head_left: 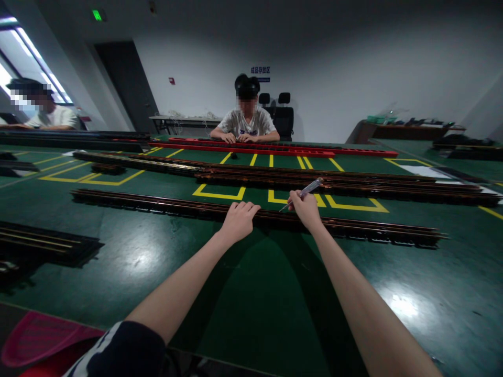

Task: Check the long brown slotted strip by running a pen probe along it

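Observation:
A long dark rail [157, 205] with copper-coloured strips lies across the green table in front of me. My left hand [238, 220] rests on it with the fingers curled over its top edge. Just to the right, my right hand [305, 208] is closed on a screwdriver [310, 188] with a clear handle. The tool's thin tip points down and left onto the rail between my two hands.
More dark rails [338, 183] lie farther back, with red ones [251, 149] beyond. A stack of rails [43, 246] sits at the left edge. One person sits opposite [245, 123], another at the far left [43, 112]. Yellow lines [218, 195] mark the green table [118, 262].

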